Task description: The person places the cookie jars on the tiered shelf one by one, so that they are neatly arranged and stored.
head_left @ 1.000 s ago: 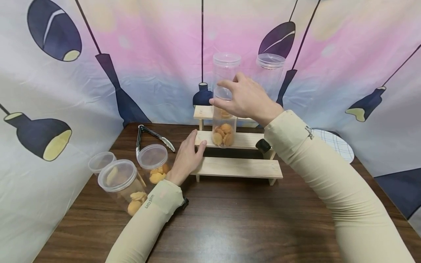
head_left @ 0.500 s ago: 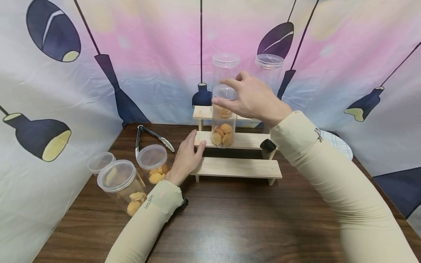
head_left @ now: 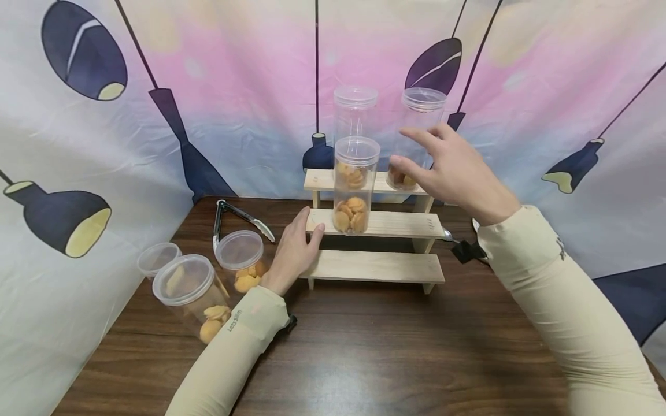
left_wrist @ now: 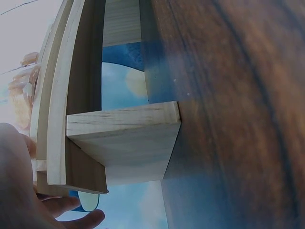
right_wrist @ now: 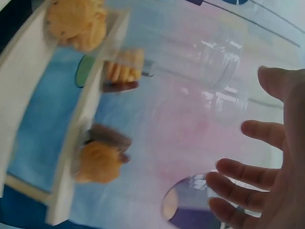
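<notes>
A three-step wooden stand [head_left: 380, 267] is on the dark table. My left hand [head_left: 293, 251] holds the left end of its middle step, with thumb and fingers on either side of the board. On the middle step stands a clear lidded jar [head_left: 356, 185] with round cookies at its bottom. Behind it, on the top step, is a taller-looking clear jar [head_left: 355, 115] with cookies. Farther right on the same step stands another cookie jar [head_left: 424, 112]. My right hand [head_left: 463, 170] is raised in front of that jar, fingers spread and holding nothing.
Left of the stand are three lidded jars, including a front jar [head_left: 189, 289], a jar [head_left: 240, 254] beside my left forearm, and a partly hidden jar [head_left: 158, 258]. Tongs [head_left: 241, 214] lie behind them. A printed cloth [head_left: 250, 115] hangs behind the table [head_left: 354, 358].
My right hand has moved right, away from the jar on the middle step to in front of the top-right jar. The left hand and the jars stay where they were.
</notes>
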The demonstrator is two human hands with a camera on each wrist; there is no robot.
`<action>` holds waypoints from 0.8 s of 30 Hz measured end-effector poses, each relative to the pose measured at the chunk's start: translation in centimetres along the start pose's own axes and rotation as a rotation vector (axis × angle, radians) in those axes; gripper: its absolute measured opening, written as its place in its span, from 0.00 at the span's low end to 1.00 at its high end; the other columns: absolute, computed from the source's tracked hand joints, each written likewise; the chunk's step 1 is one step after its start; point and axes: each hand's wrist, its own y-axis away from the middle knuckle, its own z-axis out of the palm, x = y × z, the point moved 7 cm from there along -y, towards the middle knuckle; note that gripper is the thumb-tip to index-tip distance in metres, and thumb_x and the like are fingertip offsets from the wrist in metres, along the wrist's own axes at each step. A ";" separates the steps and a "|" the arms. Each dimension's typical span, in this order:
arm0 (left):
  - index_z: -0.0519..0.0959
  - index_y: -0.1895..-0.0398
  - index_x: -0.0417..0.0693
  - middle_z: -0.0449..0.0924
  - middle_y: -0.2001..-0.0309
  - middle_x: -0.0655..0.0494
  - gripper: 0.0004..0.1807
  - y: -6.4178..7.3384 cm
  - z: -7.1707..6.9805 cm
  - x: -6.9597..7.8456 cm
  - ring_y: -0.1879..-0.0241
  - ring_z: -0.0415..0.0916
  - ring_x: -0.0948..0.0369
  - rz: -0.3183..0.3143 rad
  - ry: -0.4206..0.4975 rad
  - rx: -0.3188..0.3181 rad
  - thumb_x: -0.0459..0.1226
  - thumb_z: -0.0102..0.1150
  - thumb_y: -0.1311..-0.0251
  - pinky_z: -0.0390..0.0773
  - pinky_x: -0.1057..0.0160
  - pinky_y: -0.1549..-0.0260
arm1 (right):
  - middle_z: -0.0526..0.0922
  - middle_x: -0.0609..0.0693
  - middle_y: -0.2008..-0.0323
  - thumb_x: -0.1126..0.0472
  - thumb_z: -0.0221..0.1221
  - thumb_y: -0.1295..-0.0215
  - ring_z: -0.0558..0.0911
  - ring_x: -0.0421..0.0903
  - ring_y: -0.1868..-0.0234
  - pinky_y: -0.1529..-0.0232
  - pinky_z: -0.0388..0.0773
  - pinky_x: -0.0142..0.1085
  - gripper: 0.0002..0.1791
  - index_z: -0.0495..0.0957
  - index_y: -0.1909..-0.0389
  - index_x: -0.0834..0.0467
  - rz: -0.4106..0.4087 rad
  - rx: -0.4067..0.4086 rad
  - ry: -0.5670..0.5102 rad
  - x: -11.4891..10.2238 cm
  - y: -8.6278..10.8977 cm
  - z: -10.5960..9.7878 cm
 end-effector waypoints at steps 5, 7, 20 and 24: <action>0.51 0.21 0.45 0.52 0.22 0.45 0.38 0.1 0.0 0.0 0.26 0.53 0.43 0.002 -0.006 0.000 0.57 0.37 0.25 0.53 0.47 0.27 | 0.73 0.59 0.49 0.32 0.49 0.30 0.73 0.56 0.54 0.56 0.71 0.54 0.37 0.60 0.24 0.41 0.077 0.076 -0.052 3.2 2.3 1.0; 0.51 0.21 0.45 0.52 0.22 0.45 0.38 0.1 0.1 -0.1 0.25 0.53 0.43 0.002 -0.006 -0.003 0.57 0.37 0.25 0.53 0.47 0.27 | 0.75 0.60 0.49 0.34 0.50 0.29 0.75 0.56 0.52 0.54 0.72 0.55 0.36 0.62 0.24 0.43 0.106 0.107 -0.094 4.6 3.2 1.8; 0.51 0.21 0.45 0.53 0.22 0.44 0.38 0.1 0.1 -0.2 0.26 0.53 0.43 0.001 -0.005 0.006 0.57 0.37 0.25 0.53 0.46 0.27 | 0.80 0.66 0.48 0.38 0.48 0.26 0.79 0.61 0.50 0.51 0.74 0.57 0.35 0.60 0.24 0.49 0.327 0.178 -0.335 12.1 8.6 7.1; 0.51 0.20 0.46 0.53 0.22 0.45 0.38 0.0 0.1 -0.2 0.26 0.53 0.43 0.003 -0.005 0.004 0.57 0.37 0.25 0.53 0.46 0.27 | 0.78 0.67 0.48 0.37 0.43 0.25 0.78 0.63 0.49 0.54 0.74 0.57 0.37 0.55 0.22 0.51 0.420 0.148 -0.346 13.5 9.8 9.2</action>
